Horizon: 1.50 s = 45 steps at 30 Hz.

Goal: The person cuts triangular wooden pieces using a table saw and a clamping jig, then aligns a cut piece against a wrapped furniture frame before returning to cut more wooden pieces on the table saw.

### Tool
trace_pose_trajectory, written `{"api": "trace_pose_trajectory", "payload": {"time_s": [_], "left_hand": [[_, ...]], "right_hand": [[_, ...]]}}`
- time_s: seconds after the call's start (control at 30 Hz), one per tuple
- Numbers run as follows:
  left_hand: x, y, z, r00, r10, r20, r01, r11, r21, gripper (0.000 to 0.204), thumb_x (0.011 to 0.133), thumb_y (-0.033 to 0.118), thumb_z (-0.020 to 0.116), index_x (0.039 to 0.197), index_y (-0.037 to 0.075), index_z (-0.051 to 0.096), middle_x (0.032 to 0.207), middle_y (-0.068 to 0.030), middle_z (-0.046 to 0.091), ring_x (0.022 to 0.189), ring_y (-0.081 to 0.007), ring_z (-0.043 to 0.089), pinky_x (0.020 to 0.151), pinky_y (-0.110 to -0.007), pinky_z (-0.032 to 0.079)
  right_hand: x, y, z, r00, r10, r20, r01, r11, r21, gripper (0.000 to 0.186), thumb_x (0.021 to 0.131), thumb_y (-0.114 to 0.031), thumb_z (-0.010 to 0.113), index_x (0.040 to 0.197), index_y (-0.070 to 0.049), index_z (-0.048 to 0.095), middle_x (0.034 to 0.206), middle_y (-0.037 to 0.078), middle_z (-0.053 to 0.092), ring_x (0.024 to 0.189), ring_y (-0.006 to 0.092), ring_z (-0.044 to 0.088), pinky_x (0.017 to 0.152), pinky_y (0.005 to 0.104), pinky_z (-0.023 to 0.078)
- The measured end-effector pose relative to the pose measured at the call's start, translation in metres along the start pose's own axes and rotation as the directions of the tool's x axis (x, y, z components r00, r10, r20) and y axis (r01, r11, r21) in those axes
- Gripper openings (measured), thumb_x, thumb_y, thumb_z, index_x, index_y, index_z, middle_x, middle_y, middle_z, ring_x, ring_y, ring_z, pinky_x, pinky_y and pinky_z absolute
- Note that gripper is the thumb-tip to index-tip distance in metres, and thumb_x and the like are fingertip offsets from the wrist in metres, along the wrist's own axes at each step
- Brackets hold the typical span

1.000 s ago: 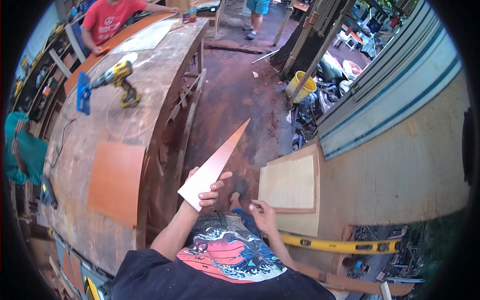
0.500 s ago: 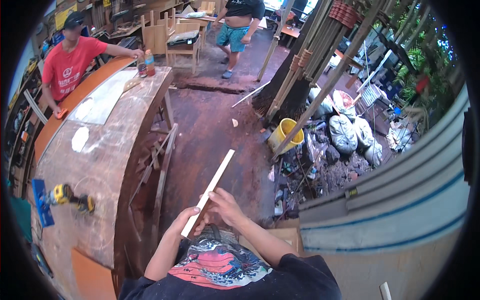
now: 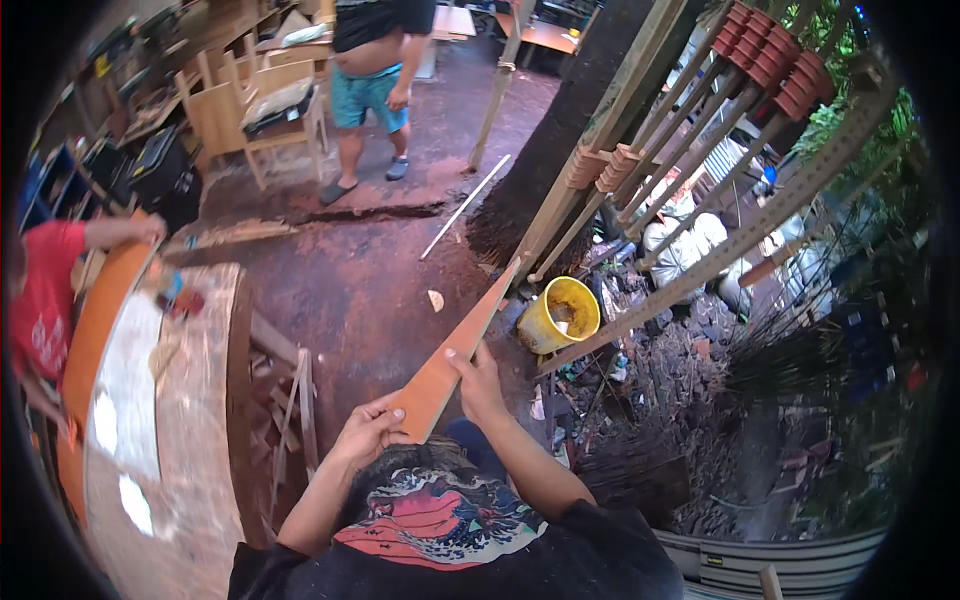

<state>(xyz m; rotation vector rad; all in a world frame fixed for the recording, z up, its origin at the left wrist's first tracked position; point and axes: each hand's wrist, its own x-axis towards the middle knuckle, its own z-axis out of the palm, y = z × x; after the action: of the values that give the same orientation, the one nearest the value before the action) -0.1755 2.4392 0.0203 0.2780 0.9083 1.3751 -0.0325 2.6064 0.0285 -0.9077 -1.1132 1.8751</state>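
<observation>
A long flat wooden board (image 3: 435, 385), orange-brown on its broad face with a pale edge, stretches from near my chest toward the yellow bucket. It looks narrower at its far end. My left hand (image 3: 368, 435) is closed on the near left corner, thumb on the face and fingers partly hidden below. Farther along the right edge, my right hand (image 3: 483, 387) grips the board with its thumb on top; the other fingers are mostly out of sight underneath.
At left stands a long workbench (image 3: 205, 400), where a person in red (image 3: 45, 290) holds a curved orange sheet (image 3: 105, 290). Another person in teal shorts (image 3: 368, 95) stands ahead near wooden chairs (image 3: 285, 125). A yellow bucket (image 3: 540, 325), leaning poles (image 3: 690, 265) and rubble (image 3: 690, 330) lie to the right.
The board has turned from its pale narrow edge to its broad orange-brown face. My view has shifted forward and right; the bench slid left, and the drill on it left the picture.
</observation>
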Motion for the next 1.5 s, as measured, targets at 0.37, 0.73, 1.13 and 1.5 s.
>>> {"api": "trace_pose_trajectory", "payload": {"time_s": [0.37, 0.73, 1.13, 1.5], "left_hand": [[0.314, 0.159, -0.023, 0.957, 0.218, -0.189, -0.154, 0.939, 0.307, 0.057, 0.101, 0.012, 0.063, 0.151, -0.002, 0.042, 0.122, -0.0142, 0.067, 0.098, -0.0197, 0.070, 0.077, -0.034, 0.064], [0.569, 0.349, -0.071, 0.723, 0.672, -0.161, -0.469, 0.648, 0.600, 0.052, 0.100, 0.013, 0.066, 0.145, -0.007, 0.049, 0.121, -0.0143, 0.069, 0.097, -0.0161, 0.068, 0.082, -0.031, 0.059], [0.823, 0.580, -0.150, 0.742, 0.639, -0.203, -0.449, 0.699, 0.556, 0.062, 0.098, 0.023, 0.071, 0.150, -0.001, 0.045, 0.116, -0.0156, 0.071, 0.094, -0.0135, 0.068, 0.080, -0.027, 0.056], [1.128, 0.741, -0.235, 0.585, 0.765, -0.268, -0.440, 0.578, 0.687, 0.080, 0.093, 0.007, 0.071, 0.158, -0.001, 0.026, 0.148, -0.0212, 0.048, 0.123, -0.0258, 0.059, 0.101, -0.036, 0.052]], "right_hand": [[0.367, -0.018, 0.010, 0.970, 0.050, 0.238, -0.118, 0.953, 0.281, 0.042, 0.101, -0.013, 0.047, 0.141, 0.001, 0.044, 0.132, 0.022, 0.062, 0.122, 0.0282, 0.060, 0.105, 0.0418, 0.049], [0.731, -0.060, 0.098, 0.848, 0.145, 0.511, -0.396, 0.813, 0.427, 0.065, 0.109, -0.056, 0.021, 0.138, -0.004, 0.046, 0.131, 0.021, 0.064, 0.112, 0.0315, 0.065, 0.099, 0.0468, 0.051], [1.053, -0.092, 0.180, 0.951, 0.245, 0.189, -0.307, 0.818, 0.486, 0.049, 0.104, -0.044, 0.055, 0.126, 0.000, 0.057, 0.121, 0.015, 0.066, 0.105, 0.0284, 0.064, 0.096, 0.0469, 0.051], [1.433, -0.095, 0.210, 0.928, 0.153, 0.340, -0.310, 0.823, 0.475, 0.045, 0.103, -0.042, 0.057, 0.129, -0.006, 0.051, 0.129, 0.016, 0.062, 0.112, 0.0278, 0.061, 0.100, 0.0476, 0.049]]}}
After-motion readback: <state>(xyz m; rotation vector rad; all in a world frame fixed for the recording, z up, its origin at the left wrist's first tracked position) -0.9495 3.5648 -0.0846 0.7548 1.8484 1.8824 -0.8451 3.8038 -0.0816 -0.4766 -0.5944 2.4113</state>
